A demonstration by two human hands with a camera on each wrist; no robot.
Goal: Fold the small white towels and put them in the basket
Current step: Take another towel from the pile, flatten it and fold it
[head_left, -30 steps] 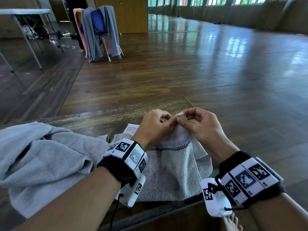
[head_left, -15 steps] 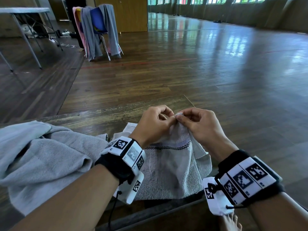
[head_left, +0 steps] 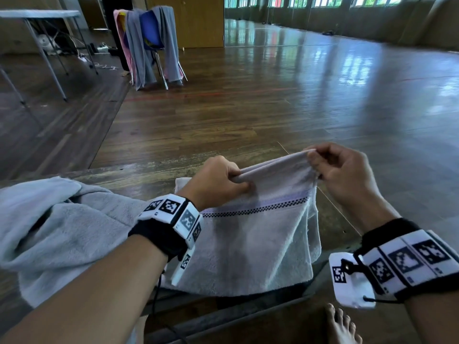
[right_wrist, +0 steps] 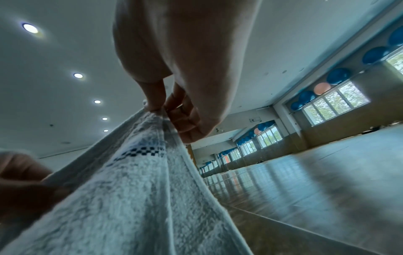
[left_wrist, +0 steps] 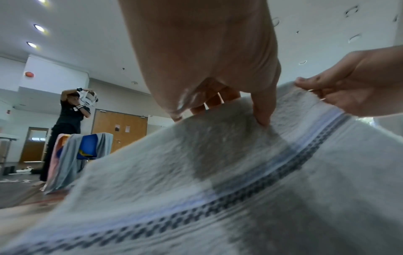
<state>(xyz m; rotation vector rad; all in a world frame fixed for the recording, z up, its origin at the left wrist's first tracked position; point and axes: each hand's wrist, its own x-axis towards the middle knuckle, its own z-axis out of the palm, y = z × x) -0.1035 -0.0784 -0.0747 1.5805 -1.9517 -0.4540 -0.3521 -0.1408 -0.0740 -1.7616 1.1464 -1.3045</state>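
A small white towel [head_left: 250, 244] with a dark checkered stripe and a pale blue band hangs between my hands, doubled over, its lower part lying on the wooden platform. My left hand [head_left: 221, 177] grips the top edge at its left end, fingers curled round the cloth. My right hand [head_left: 330, 165] pinches the top edge at its right end between thumb and fingers. The edge is stretched taut between them. The left wrist view shows the towel [left_wrist: 218, 189] under my left hand [left_wrist: 218, 100], and the right wrist view shows its corner [right_wrist: 139, 172] pinched by my right hand [right_wrist: 161, 107]. No basket is in view.
A large grey fleece cloth [head_left: 49, 232] lies heaped at my left on the platform. My bare foot [head_left: 342, 326] shows at the bottom right. Far off stand a blue chair [head_left: 151, 43] draped with cloths, a folding table [head_left: 37, 16] and a person [left_wrist: 65, 129].
My hands, which were close together at one point of the towel, have moved apart along its top edge and lifted it, so the edge is now stretched wide.
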